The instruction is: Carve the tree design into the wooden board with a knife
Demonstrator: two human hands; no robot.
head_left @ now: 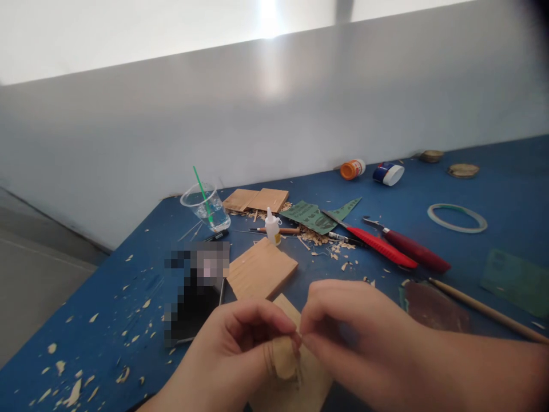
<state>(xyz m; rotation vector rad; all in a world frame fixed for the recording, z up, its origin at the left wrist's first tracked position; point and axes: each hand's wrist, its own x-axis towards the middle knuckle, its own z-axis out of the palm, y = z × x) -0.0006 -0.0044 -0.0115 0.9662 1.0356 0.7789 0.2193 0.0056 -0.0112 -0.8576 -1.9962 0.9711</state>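
Observation:
My left hand point(242, 343) is closed in a pinch, its thumb and forefinger tips nearly together. At the thumb's tip is a small tan piece point(284, 359); whether it is tape round the thumb or something gripped, I cannot tell. My right hand point(355, 326) also pinches, its fingertips meeting those of the left. Whatever lies between them is too small and blurred to name. Below both hands is a flat pale board or sheet point(315, 380). Just beyond it lies a thick wooden block point(262, 269).
Behind the block stand a small white glue bottle point(271, 228) and a plastic cup point(210, 209) with a green straw. A red-handled knife point(380, 246), a dark red carving tool point(416, 249), green sandpaper point(311, 216) and a wooden stick point(484, 309) lie rightward. Shavings litter the blue table point(98, 286).

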